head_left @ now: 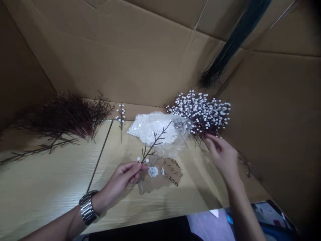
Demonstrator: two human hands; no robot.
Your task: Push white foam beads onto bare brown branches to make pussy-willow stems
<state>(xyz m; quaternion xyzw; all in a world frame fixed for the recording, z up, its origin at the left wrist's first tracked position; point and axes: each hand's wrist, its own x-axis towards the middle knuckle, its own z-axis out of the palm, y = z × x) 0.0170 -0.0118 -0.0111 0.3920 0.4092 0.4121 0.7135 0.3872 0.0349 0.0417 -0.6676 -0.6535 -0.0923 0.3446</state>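
My left hand (129, 174), with a metal watch on its wrist, is closed on a brown artificial twig (152, 145). The twig slants up to the right; two white berries sit low on it near my fingers, and its upper prongs are bare. At the lower edge of a pile of white-berried stems (200, 112), my right hand (223, 154) has its fingers drawn together; what lies in them, if anything, is hidden. Between the hands are a clear plastic bag of white balls (157, 129) and a torn cardboard piece (173, 172) with white dabs beside its printing.
A heap of bare brown twigs (72, 113) lies at the left. One berried sprig (121, 120) lies left of the bag. Cardboard walls (125, 57) enclose the table (62, 177). A dark bundle of thin strands (230, 50) leans at the upper right.
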